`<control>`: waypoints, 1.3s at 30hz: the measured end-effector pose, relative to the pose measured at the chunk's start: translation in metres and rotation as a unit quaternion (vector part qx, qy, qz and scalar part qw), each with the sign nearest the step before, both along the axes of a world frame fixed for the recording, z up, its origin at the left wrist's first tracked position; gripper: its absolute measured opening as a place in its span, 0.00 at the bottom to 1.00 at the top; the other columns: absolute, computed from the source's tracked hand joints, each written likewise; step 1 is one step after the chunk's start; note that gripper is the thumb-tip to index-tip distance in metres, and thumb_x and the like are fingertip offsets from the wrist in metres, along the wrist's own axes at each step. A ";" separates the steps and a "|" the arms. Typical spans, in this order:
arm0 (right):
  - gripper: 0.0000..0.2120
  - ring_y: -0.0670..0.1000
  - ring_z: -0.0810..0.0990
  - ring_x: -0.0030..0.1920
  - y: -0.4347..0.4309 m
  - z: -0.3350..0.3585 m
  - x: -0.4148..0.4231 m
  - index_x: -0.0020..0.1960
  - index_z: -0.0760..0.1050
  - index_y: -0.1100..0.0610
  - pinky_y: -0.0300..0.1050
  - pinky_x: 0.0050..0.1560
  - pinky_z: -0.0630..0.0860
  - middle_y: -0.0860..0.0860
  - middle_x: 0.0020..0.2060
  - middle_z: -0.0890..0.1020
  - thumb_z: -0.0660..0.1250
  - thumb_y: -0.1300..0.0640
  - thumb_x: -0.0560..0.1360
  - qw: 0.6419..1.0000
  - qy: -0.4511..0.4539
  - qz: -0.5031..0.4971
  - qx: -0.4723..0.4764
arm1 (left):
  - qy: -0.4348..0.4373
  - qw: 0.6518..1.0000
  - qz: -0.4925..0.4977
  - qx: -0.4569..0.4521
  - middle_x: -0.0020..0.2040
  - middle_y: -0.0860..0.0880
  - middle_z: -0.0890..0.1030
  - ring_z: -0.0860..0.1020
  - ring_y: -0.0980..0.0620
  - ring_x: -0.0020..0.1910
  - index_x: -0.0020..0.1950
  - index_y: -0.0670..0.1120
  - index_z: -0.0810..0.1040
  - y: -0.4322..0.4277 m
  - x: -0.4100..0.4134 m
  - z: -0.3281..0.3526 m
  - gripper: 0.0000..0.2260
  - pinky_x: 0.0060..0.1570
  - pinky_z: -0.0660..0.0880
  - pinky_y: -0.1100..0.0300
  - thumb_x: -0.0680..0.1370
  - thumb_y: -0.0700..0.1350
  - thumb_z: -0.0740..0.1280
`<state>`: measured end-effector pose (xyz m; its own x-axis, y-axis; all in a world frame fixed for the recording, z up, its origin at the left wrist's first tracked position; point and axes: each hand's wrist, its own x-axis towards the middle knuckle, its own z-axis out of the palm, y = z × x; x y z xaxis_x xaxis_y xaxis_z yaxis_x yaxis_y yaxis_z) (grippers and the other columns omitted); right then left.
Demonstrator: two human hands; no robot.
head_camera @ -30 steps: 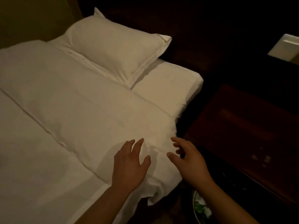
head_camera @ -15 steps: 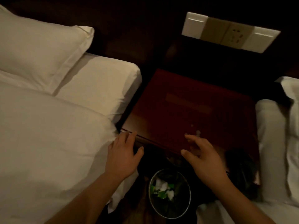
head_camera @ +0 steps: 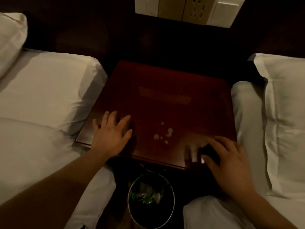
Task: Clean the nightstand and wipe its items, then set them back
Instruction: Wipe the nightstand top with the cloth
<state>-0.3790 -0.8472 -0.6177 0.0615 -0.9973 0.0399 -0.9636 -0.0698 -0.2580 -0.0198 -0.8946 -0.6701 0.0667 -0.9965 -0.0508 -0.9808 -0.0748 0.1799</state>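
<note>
Your left hand [head_camera: 110, 138], fingers spread, rests at eight o'clock on the dark-red wooden bench [head_camera: 165, 76], likely slick and rigid; right hand [head_camera: 231, 162] curled, hold unclear.

A dark red-brown square wooden nightstand [head_camera: 165, 90] stands between two beds: a white-sheeted bed [head_camera: 41, 96] to its left and a second white-sheeted bed [head_camera: 244, 113] to its right. Each bed carries a pillow, a white fabric pillow [head_camera: 9, 38] at far left and another white fabric pillow [head_camera: 283, 113] at far right. Behind the nightstand, on the wall, sits a pale plastic switch-and-socket panel [head_camera: 186, 9]. A cluster of small pale spots [head_camera: 165, 133] lies on the top near its front edge. Before the nightstand, on the floor, stands a round metal waste bin [head_camera: 129, 202] with white and green scraps [head_camera: 145, 195] in it. The left hand [head_camera: 110, 138] rests on the front left corner, the right hand [head_camera: 229, 162] on the front right.
</note>
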 end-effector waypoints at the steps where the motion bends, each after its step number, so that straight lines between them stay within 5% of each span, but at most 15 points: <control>1: 0.26 0.63 0.72 0.62 0.001 -0.007 -0.005 0.68 0.73 0.47 0.58 0.59 0.73 0.54 0.66 0.74 0.72 0.46 0.71 0.999 0.028 -0.012 0.016 | -0.001 1.000 0.006 0.001 0.77 0.43 0.62 0.55 0.38 0.78 0.75 0.64 0.60 -0.007 0.002 -0.006 0.27 0.69 0.54 0.27 0.77 0.66 0.51; 5: 0.28 0.64 0.70 0.63 0.003 -0.031 -0.015 0.71 0.69 0.45 0.58 0.62 0.72 0.56 0.69 0.70 0.70 0.46 0.73 0.995 0.031 -0.055 0.075 | 0.000 0.999 0.043 0.010 0.80 0.44 0.56 0.48 0.39 0.80 0.77 0.66 0.54 -0.024 0.010 -0.026 0.27 0.71 0.47 0.27 0.78 0.69 0.48; 8: 0.23 0.59 0.73 0.57 0.000 -0.037 -0.014 0.66 0.76 0.49 0.48 0.53 0.71 0.54 0.61 0.75 0.73 0.56 0.72 0.996 -0.048 -0.063 0.038 | -0.011 0.999 0.045 -0.014 0.80 0.44 0.56 0.49 0.39 0.80 0.77 0.66 0.52 -0.021 0.011 -0.035 0.27 0.71 0.47 0.27 0.78 0.69 0.47; 13: 0.19 0.46 0.67 0.58 -0.007 -0.035 0.046 0.62 0.76 0.43 0.33 0.52 0.64 0.44 0.60 0.73 0.72 0.52 0.72 0.990 -0.134 0.020 -0.046 | -0.016 0.998 0.052 -0.031 0.79 0.45 0.60 0.53 0.40 0.79 0.76 0.66 0.56 -0.022 0.011 -0.032 0.27 0.72 0.50 0.29 0.78 0.69 0.50; 20: 0.16 0.55 0.73 0.52 -0.019 -0.069 0.073 0.60 0.76 0.47 0.51 0.45 0.73 0.46 0.62 0.78 0.65 0.50 0.73 0.990 0.006 0.130 -0.058 | -0.027 0.998 0.047 -0.036 0.78 0.45 0.61 0.54 0.40 0.79 0.76 0.65 0.58 -0.021 0.012 -0.035 0.27 0.72 0.51 0.30 0.78 0.69 0.49; 23: 0.14 0.56 0.72 0.47 -0.043 -0.066 0.045 0.58 0.79 0.51 0.48 0.44 0.68 0.50 0.57 0.79 0.63 0.50 0.74 0.996 0.031 0.030 -0.078 | -0.027 0.998 0.047 -0.032 0.78 0.45 0.62 0.54 0.40 0.79 0.76 0.64 0.58 -0.021 0.013 -0.034 0.27 0.72 0.51 0.30 0.78 0.69 0.49; 28: 0.14 0.59 0.72 0.53 -0.121 -0.052 0.075 0.60 0.78 0.54 0.52 0.51 0.71 0.55 0.56 0.76 0.65 0.51 0.77 0.994 -0.019 -0.109 -0.021 | -0.033 0.998 0.051 -0.019 0.79 0.45 0.61 0.53 0.42 0.79 0.76 0.65 0.59 -0.022 0.011 -0.028 0.27 0.73 0.50 0.31 0.78 0.69 0.47; 31: 0.13 0.55 0.72 0.49 -0.103 -0.055 0.082 0.58 0.78 0.48 0.50 0.47 0.72 0.51 0.51 0.74 0.64 0.46 0.77 0.998 -0.054 -0.022 -0.022 | -0.032 0.998 0.050 -0.018 0.79 0.46 0.61 0.53 0.42 0.79 0.76 0.65 0.59 -0.021 0.010 -0.028 0.27 0.73 0.50 0.31 0.78 0.69 0.47; 34: 0.15 0.52 0.69 0.45 -0.070 -0.070 0.062 0.59 0.75 0.44 0.45 0.40 0.64 0.49 0.49 0.72 0.60 0.42 0.76 0.993 0.052 0.091 -0.058 | -0.031 0.998 0.052 -0.018 0.79 0.45 0.61 0.54 0.41 0.79 0.76 0.65 0.60 -0.021 0.011 -0.029 0.27 0.73 0.50 0.32 0.78 0.69 0.47; 39: 0.13 0.63 0.74 0.47 -0.142 -0.062 0.018 0.58 0.76 0.53 0.54 0.45 0.69 0.60 0.51 0.74 0.63 0.48 0.77 0.982 0.095 -0.154 -0.054 | -0.028 0.998 0.055 -0.012 0.79 0.46 0.61 0.53 0.42 0.79 0.76 0.65 0.60 -0.021 0.011 -0.029 0.27 0.73 0.49 0.32 0.78 0.69 0.47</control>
